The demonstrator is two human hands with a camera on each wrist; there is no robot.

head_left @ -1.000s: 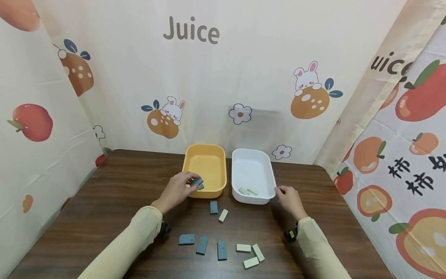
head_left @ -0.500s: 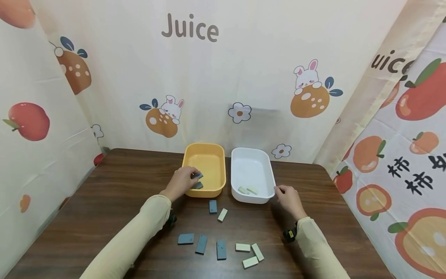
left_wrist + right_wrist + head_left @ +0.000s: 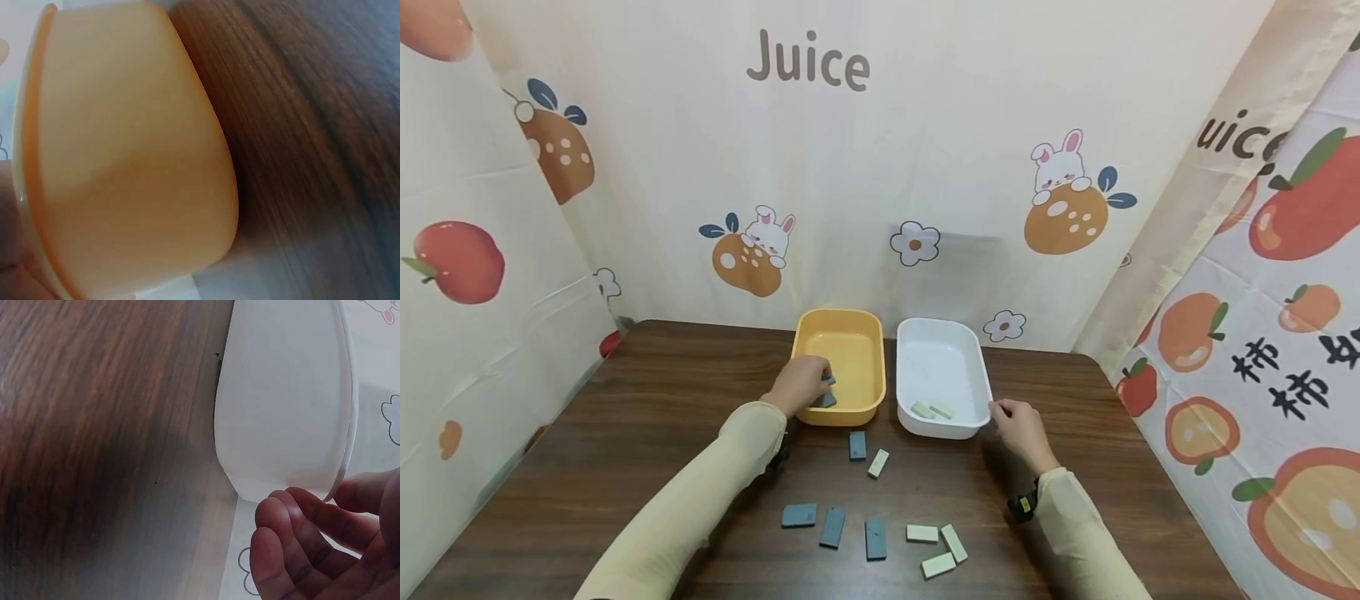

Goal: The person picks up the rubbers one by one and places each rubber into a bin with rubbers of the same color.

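My left hand reaches over the near left corner of the yellow tub. Its fingers hold a blue-grey block, mostly covered by the hand. Just beneath, another blue-grey block lies in the tub. The left wrist view is filled by the tub's outer wall, with part of the hand at its rim. To the right, my right hand pinches the rim of the white tub at its near right corner. Two pale green blocks lie inside that tub.
On the brown table, a blue-grey block and a pale green block lie before the tubs. Closer in are a row of blue-grey blocks and a cluster of pale green ones. A printed curtain hangs behind.
My left hand has moved right and slightly farther over the yellow tub with its block, now turned so the hand hides more of it. My right hand stays at the white tub's rim.
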